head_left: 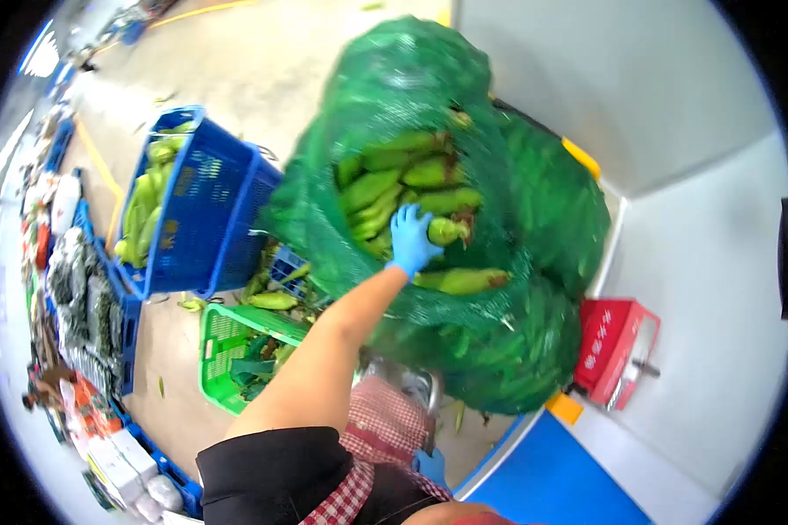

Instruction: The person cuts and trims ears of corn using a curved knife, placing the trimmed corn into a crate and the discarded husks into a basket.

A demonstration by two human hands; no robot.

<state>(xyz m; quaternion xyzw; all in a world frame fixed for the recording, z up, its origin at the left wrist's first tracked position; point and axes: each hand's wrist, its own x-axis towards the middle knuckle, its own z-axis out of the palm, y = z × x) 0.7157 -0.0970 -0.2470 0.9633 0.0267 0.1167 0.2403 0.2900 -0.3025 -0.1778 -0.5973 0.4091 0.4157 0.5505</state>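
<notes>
Indoors, a worker in a red-and-white checked apron [383, 422] stood over a green mesh bag [394, 96] filled with ears of corn [372, 188], their husks green and several of their tips brown. The left hand [411, 241], in a blue glove, was inside the bag's open mouth, its fingers against one ear [448, 232] among the pile; whether they gripped it or merely touched it could not be told. Another ear [464, 281] lay just below, by the near edge of the opening. The right hand [433, 465] (also gloved in blue, and partly hidden) was low beside the apron, and the state of its fingers could not be made out. More green mesh [556, 210] bulged at the right, near a red box [613, 341] with white characters beside a pale wall [700, 262]. To the left, a blue crate [201, 201] held more corn, with a second blue crate [249, 210] next to it. Nearer the worker, a bright green basket [217, 350] containing leafy pieces stood on the floor [171, 350], a loose ear [273, 301] just beyond its rim.
</notes>
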